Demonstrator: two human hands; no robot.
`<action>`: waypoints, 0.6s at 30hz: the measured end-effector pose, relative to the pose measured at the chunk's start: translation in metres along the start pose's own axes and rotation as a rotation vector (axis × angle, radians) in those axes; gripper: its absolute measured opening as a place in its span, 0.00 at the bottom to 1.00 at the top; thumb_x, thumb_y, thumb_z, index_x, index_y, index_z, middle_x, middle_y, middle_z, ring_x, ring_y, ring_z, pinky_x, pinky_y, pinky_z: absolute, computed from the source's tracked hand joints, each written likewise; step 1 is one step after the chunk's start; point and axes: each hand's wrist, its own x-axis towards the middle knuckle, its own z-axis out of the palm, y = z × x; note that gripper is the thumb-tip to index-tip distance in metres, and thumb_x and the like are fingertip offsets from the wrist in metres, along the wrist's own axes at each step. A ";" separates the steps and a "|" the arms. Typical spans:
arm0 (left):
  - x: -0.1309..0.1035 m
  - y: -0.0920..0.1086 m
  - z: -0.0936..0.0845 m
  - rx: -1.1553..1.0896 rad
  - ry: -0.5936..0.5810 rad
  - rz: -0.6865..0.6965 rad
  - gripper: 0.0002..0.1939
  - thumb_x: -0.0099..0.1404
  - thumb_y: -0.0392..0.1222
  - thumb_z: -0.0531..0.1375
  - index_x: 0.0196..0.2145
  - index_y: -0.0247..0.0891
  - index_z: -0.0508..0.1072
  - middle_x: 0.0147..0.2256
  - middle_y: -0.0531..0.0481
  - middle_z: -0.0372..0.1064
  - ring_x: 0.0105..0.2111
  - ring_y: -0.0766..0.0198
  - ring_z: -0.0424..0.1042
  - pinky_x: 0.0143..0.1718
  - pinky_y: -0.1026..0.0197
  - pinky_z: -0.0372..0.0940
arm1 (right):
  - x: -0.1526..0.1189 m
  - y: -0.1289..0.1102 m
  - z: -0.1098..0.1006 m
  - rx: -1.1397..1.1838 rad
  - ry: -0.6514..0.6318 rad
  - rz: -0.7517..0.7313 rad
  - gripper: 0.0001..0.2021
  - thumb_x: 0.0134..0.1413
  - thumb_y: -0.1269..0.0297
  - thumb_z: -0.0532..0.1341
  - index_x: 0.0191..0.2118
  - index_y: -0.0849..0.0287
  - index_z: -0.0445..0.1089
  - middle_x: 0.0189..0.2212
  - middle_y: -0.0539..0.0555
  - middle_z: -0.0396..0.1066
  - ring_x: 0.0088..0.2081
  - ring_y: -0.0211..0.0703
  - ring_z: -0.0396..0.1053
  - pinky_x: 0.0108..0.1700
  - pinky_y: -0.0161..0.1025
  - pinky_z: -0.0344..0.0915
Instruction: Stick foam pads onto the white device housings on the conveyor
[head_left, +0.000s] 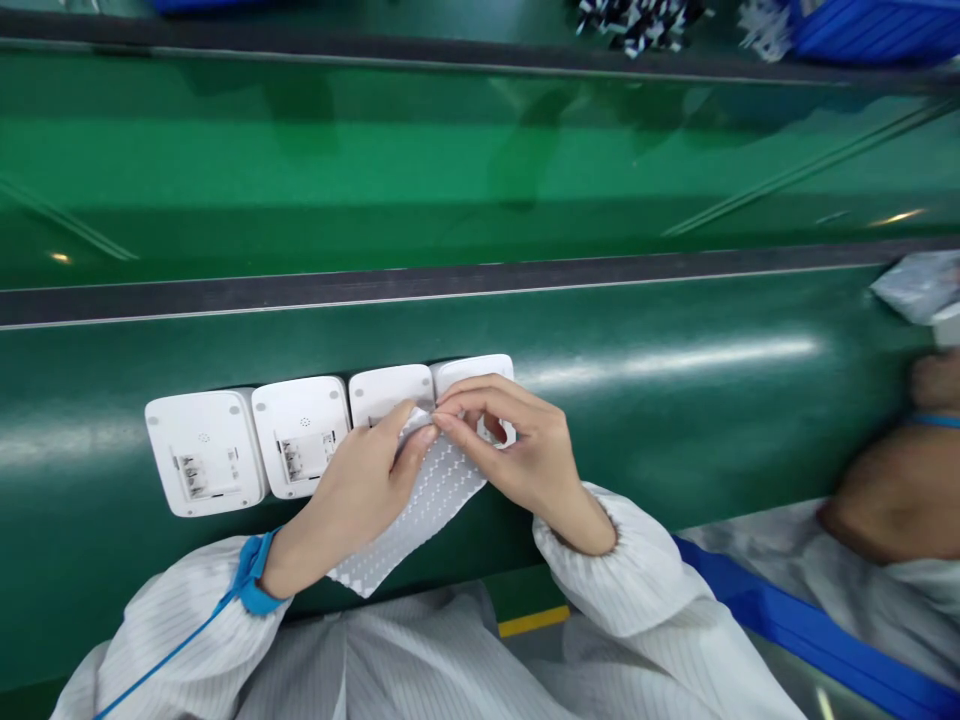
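My left hand (367, 475) pinches a thin white sheet (431, 500) between thumb and fingers. Rows of small raised white marks cover the sheet, which hangs at a slant toward my body. At its upper edge the thumb and forefinger of my right hand (517, 435) are closed together, touching the sheet; any small piece between those tips is too small to make out. Behind my hands lies a row of several white square devices, among them one at far left (202, 450) and its neighbour (300, 430), with battery compartments showing. My hands partly cover the two on the right (390, 390).
A dark rail (480, 282) borders the green work surface (675, 400), with a lower green strip beyond it. Blue bins (877, 30) and a pile of black and white pieces (637, 22) stand at the back. A co-worker's arm (892, 480) and a plastic bag (922, 285) are at right.
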 end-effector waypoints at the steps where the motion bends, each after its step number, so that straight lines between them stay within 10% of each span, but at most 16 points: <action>1: 0.001 0.000 0.001 0.006 0.011 0.007 0.11 0.80 0.45 0.50 0.37 0.43 0.63 0.27 0.55 0.63 0.26 0.60 0.64 0.29 0.58 0.50 | 0.000 0.002 0.000 -0.003 0.024 0.026 0.02 0.63 0.70 0.68 0.37 0.56 0.78 0.38 0.52 0.80 0.30 0.35 0.72 0.25 0.34 0.63; 7: 0.007 0.002 0.002 0.040 0.059 -0.024 0.17 0.79 0.47 0.52 0.31 0.44 0.54 0.25 0.57 0.56 0.24 0.61 0.59 0.29 0.58 0.48 | 0.006 0.019 -0.004 -0.145 0.225 0.122 0.04 0.63 0.67 0.67 0.35 0.57 0.78 0.42 0.54 0.78 0.29 0.34 0.69 0.27 0.35 0.65; 18: 0.006 0.008 -0.001 0.043 0.027 -0.083 0.13 0.79 0.45 0.51 0.33 0.45 0.55 0.25 0.58 0.56 0.23 0.60 0.58 0.28 0.57 0.46 | 0.008 0.016 -0.001 -0.315 0.128 0.065 0.03 0.64 0.68 0.66 0.38 0.56 0.77 0.47 0.54 0.76 0.28 0.34 0.69 0.32 0.38 0.69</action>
